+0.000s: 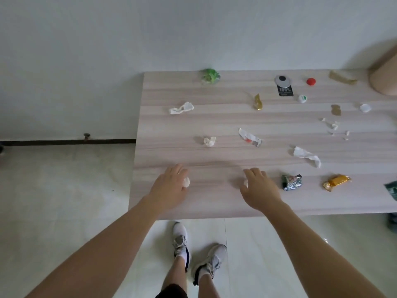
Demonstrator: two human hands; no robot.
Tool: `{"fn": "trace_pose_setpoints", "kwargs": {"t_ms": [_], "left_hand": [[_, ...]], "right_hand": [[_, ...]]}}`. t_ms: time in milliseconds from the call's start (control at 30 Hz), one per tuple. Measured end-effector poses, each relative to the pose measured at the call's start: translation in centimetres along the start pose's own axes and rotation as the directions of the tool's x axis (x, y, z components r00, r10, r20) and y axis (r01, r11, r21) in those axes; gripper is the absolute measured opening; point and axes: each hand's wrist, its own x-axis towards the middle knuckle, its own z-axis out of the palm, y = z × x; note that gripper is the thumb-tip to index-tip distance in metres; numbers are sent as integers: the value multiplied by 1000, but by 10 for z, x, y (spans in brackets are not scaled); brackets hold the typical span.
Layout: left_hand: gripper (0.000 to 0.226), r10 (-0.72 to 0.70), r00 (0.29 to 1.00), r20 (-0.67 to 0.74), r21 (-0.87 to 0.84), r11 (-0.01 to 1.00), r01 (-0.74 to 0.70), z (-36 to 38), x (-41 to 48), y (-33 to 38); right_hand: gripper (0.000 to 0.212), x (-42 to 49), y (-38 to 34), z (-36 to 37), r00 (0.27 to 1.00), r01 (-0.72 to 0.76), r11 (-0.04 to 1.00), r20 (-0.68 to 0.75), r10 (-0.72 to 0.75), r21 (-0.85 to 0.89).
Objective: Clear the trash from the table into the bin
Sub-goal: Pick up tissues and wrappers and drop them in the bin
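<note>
Barely started: left hand (171,186) and right hand (257,188) each seem to be closing on a paper wad (186,182), the table (214,203) is littered, no bin visible.

table (214,203): paper wad (209,141) centre | wrapper (250,138) to its right (apart) | cap (310,81) far right

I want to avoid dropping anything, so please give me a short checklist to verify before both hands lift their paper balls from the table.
1. Left hand over its white paper ball: ok, fingers touch it.
2. Right hand over its paper ball: ok, but the ball is mostly hidden.
3. Fingers fully closed around each ball: cannot tell.
4. Neighbouring trash clear of the hands: ok, the silver wrapper lies apart, to the right.
5. Bin in sight for the drop: not ok, no bin is visible.
6. Table edge near the hands free: ok.
</note>
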Motion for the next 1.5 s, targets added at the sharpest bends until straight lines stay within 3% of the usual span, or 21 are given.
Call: {"fn": "trace_pose_setpoints", "kwargs": {"t_ms": [300, 533, 667, 733, 833, 967, 1067, 1267, 1500], "left_hand": [[26, -17, 999, -48, -231, 973, 5, 18, 12, -9], [36, -7, 999, -34, -251, 968, -1, 5, 19, -7], [12, -66, 996, -67, -277, 960, 45, -14, 22, -2], [23, -69, 995, -72, -251, 967, 49, -27, 24, 1], [35, -51, 992, -114, -252, 968, 21, -46, 26, 4], [28, 13, 987, -157, -269, 962, -56, -61, 35, 5], [19, 40, 986, -163, -274, 958, -84, -69, 44, 5], [45, 34, 992, -119, -241, 969, -62, -84, 62, 19], [36, -76, 993, -91, -220, 974, 55, -77, 105, 44]], "right_hand": [[26, 9, 6, 22, 998, -42, 998, -35, 43, 49], [25, 5, -1, 11, 995, -46, 987, -84, 60, 156], [20, 0, -9, -6, 992, -68, 981, -94, 86, 184], [17, -1, -13, -17, 988, -97, 978, -98, 117, 187], [29, -2, -20, -35, 982, -123, 979, -121, 144, 163], [40, -1, -26, -56, 969, -144, 976, -178, 173, 166], [37, 3, -27, -67, 959, -134, 976, -226, 171, 172], [23, 26, -10, -84, 957, -71, 972, -259, 130, 226], [41, 85, 28, -88, 993, 31, 973, -114, -5, 230]]}}
